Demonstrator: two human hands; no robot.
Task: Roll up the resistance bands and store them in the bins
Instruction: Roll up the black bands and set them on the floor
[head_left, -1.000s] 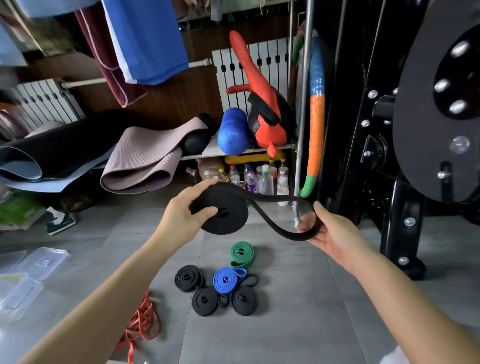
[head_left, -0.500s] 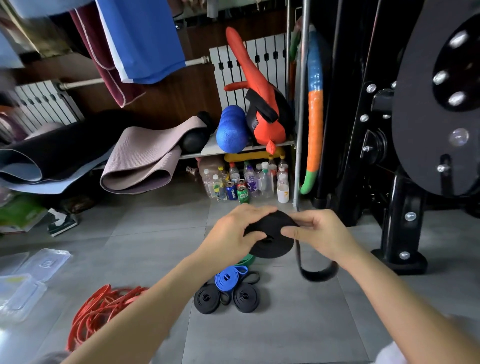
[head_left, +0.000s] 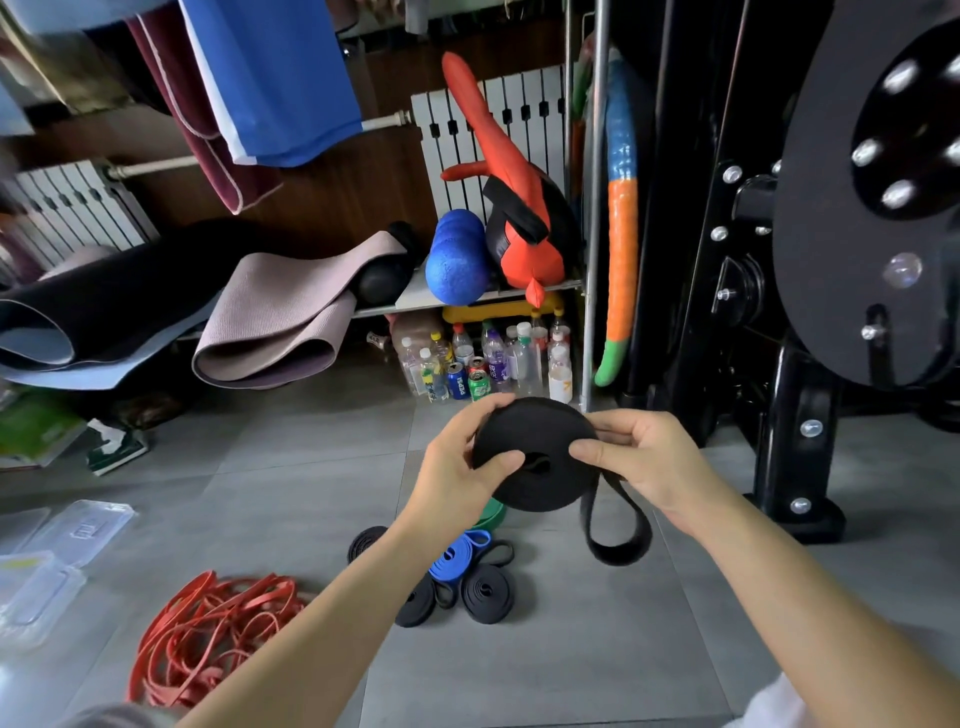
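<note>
- At the centre of the frame, we hold a black resistance band (head_left: 540, 441) in the air above the grey floor (head_left: 571, 649). It is wound into a thick, flat roll.
- Our left hand (head_left: 457, 467) has its grip closed on the roll's left side. The thumb presses on the near face beside the centre hole, and the fingers curl over the upper rim.
- Our right hand (head_left: 644, 462) has its grip closed on the right side, with the thumb on the near face and the fingers wrapped behind the rim.
- A short unrolled loop (head_left: 615, 535) of the same band hangs from the roll's lower right, below the right hand, and looks slightly blurred.
- Just below the roll, a cluster of bands lies on the floor.
  - A green roll (head_left: 491, 514) is partly hidden behind the black one.
  - A blue band (head_left: 460, 556) is loosely wound.
  - Three small black rolls (head_left: 487, 592) lie close around it, one partly covered by our left forearm.
- Toward the lower left, a loose tangle of red bands (head_left: 208, 634) sprawls on the floor.
- Along the far left edge sit clear plastic bins (head_left: 36, 597), well apart from the rolled bands.
- Across the upper half, a shelf carries folded mats (head_left: 280, 317) and a blue foam roller (head_left: 457, 265), with bottles and cans (head_left: 488, 358) standing beneath it.
- A black machine frame (head_left: 800, 415) fills the right side.
</note>
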